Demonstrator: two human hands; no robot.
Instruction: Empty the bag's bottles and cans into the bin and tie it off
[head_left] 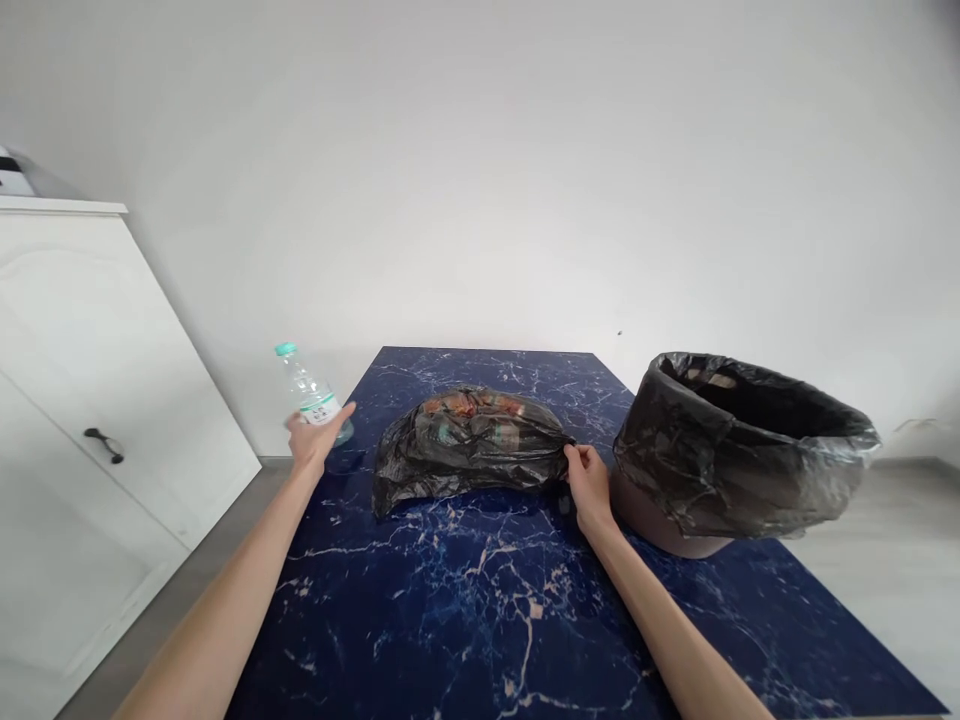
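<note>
Black bag [472,450]: lies on its side on the table [420,620], near the middle, stretched left to right, crumpled
Bag contents: orange-red and green patches show through the thin plastic, items themselves too blurred to name
Right hand [589,480]: at the bag's right end, thumb and fingertips pressed together on gathered plastic, pinching it
Left hand [311,440]: at the lower half of the bottle [300,378], thumb stretched out to the right, fingers mostly hidden; cannot tell whether they clamp it or just rest spread around it
Bottle: clear, teal cap [286,349], white label with green trim, leans left in view, by the table's left edge, left of the bag and apart from it; cannot tell if its base touches the table
Bin [667,515]: brownish, on the table right of the right hand, lined with a black liner [690,470] folded out over the rim and hanging down the outside
Table: dark blue, marble pattern, white veins
Cabinet [75,330]: white, far left, dark handle [103,444] on the front
Wall [480,180]: plain, pale, behind the table, small dark mark [619,332] right of centre
Floor [900,530]: greyish, showing at right
</note>
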